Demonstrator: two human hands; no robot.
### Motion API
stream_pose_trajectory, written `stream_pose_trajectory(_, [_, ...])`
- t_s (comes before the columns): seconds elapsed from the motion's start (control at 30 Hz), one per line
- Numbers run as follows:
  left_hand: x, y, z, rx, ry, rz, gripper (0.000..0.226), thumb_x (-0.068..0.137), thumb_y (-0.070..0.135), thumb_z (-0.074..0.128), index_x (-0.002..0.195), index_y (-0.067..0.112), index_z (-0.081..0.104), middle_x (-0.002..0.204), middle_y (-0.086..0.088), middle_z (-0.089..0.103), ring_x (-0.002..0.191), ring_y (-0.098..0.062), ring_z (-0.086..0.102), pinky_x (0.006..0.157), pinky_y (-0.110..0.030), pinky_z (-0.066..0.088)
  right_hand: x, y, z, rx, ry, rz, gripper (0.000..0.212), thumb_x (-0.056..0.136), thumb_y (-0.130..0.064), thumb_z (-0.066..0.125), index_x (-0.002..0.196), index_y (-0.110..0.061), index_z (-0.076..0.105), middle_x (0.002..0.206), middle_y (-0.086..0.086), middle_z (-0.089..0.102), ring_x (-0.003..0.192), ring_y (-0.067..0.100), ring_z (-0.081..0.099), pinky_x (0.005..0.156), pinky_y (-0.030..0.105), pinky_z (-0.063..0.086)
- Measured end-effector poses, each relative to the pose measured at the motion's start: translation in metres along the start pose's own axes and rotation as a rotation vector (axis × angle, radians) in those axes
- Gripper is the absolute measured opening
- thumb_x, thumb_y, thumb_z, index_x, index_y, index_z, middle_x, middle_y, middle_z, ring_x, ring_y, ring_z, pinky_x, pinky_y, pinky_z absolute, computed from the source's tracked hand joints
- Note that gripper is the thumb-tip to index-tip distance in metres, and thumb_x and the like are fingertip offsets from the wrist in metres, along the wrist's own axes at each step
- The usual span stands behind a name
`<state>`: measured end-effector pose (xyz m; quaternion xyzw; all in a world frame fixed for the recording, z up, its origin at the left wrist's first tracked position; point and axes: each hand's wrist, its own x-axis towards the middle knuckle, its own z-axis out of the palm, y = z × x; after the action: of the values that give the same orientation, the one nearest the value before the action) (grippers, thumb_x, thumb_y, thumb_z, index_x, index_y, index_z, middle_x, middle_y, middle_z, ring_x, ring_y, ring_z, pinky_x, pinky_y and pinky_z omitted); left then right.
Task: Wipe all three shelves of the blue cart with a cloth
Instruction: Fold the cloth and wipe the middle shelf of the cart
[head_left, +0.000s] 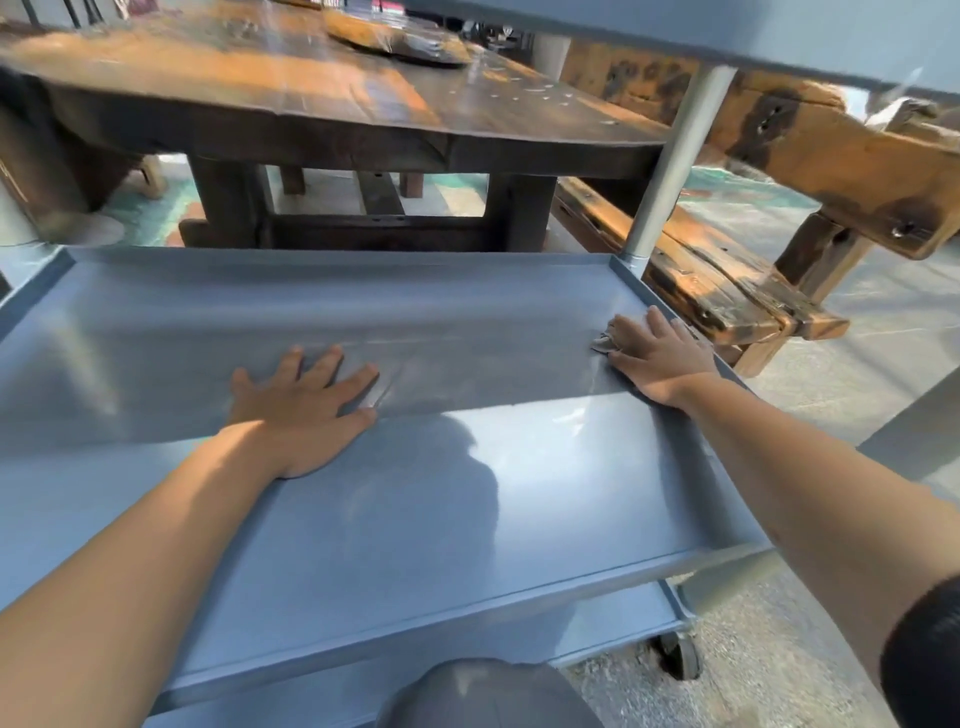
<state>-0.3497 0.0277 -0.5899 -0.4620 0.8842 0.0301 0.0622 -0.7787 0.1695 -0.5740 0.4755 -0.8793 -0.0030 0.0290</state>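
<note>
While the head view looks down under the top shelf (779, 31) of the blue cart, the middle shelf (415, 519) fills most of the picture, its long axis running left to right across the view. The right hand (660, 353) lies at the far right end of that shelf, just beside the raised right rim and near the grey corner post (675, 171). Its grip presses the cloth (605, 340) flat against the shelf; the fingers look mostly straight over it, though whether the thumb curls under the fabric I cannot tell. Only a small crumpled grey edge of the cloth shows, on the side of the fingers that faces the shelf's middle; the rest is hidden beneath the palm. The left hand (301, 410) rests near the middle of the shelf with fingers spread and flat, its grip released and holding nothing, apparently bracing.

From the cloth, nearly all the unwiped length appears to lie to the left, toward the left hand, so the next stroke likely has to sweep leftward along the long axis. The right hand is the one on the cloth; the left sits in that path.

The shelf's left end is cut off by the frame. The bottom shelf (613, 629) shows only as a strip near a caster (680, 657), and the top shelf's upper face is out of sight. Motion blur softens the wooden table (311, 104) beyond.
</note>
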Motion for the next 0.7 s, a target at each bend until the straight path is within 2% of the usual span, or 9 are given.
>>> stream_pose_trajectory(0.1, [0.004,-0.001,0.002,-0.015,0.006,0.004,0.059,0.083,0.076,0.007,0.139,0.064,-0.009,0.16,0.019,-0.012,0.149,-0.021,-0.008,0.107,-0.069,0.005,0.002,-0.007,-0.004,0.073,-0.046,0.0,0.048,0.08,-0.078,0.026,0.124,-0.065,0.014,0.161,0.0,0.015,0.144,0.036,0.022,0.112,0.051,0.025])
stream_pose_trajectory(0.2, [0.004,-0.002,0.002,-0.023,0.011,0.011,0.061,0.082,0.078,0.007,0.139,0.064,-0.009,0.161,0.019,-0.012,0.149,-0.021,-0.008,0.107,-0.07,0.005,-0.011,-0.016,-0.008,0.083,-0.072,-0.053,0.063,0.075,-0.076,0.021,0.134,-0.053,0.021,0.158,-0.001,0.02,0.143,0.031,0.022,0.113,0.044,0.026])
stream_pose_trajectory(0.33, [0.004,-0.001,0.0,-0.027,0.002,0.003,0.061,0.082,0.078,0.01,0.139,0.065,-0.008,0.161,0.019,-0.01,0.149,-0.022,-0.006,0.108,-0.068,0.006,-0.051,-0.047,-0.013,0.166,-0.031,-0.22,0.057,0.082,-0.066,0.036,0.136,-0.051,0.026,0.155,0.001,0.024,0.141,0.031,0.027,0.109,0.039,0.027])
stream_pose_trajectory(0.43, [0.002,-0.001,-0.002,-0.039,-0.018,0.009,0.061,0.081,0.079,0.01,0.138,0.066,-0.01,0.16,0.02,-0.012,0.149,-0.021,-0.006,0.109,-0.068,0.006,-0.089,-0.08,-0.019,0.19,-0.026,-0.344,0.053,0.087,-0.061,0.04,0.138,-0.048,0.034,0.154,-0.003,0.028,0.142,0.027,0.027,0.111,0.038,0.031])
stream_pose_trajectory(0.5, [0.002,-0.001,-0.002,-0.062,-0.021,0.011,0.062,0.081,0.079,0.012,0.138,0.067,-0.009,0.16,0.02,-0.012,0.149,-0.021,-0.006,0.11,-0.068,0.004,-0.113,-0.11,-0.021,0.202,-0.063,-0.366,0.057,0.09,-0.062,0.041,0.143,-0.044,0.035,0.16,-0.001,0.022,0.145,0.027,0.023,0.114,0.038,0.027])
stream_pose_trajectory(0.57, [0.001,-0.001,-0.004,-0.075,-0.033,0.013,0.061,0.082,0.078,0.015,0.138,0.067,-0.007,0.16,0.02,-0.012,0.149,-0.021,-0.006,0.11,-0.068,0.003,-0.134,-0.138,-0.018,0.228,-0.057,-0.44,0.057,0.09,-0.061,0.041,0.144,-0.044,0.034,0.159,0.0,0.027,0.143,0.029,0.027,0.114,0.038,0.024])
stream_pose_trajectory(0.7, [-0.003,0.0,-0.007,-0.094,-0.031,0.042,0.061,0.086,0.076,0.022,0.14,0.064,-0.005,0.161,0.017,-0.009,0.149,-0.022,-0.007,0.111,-0.065,0.003,-0.146,-0.153,-0.018,0.312,-0.072,-0.512,0.047,0.096,-0.038,0.042,0.142,-0.047,0.037,0.157,-0.004,0.03,0.139,0.026,0.031,0.114,0.038,0.025])
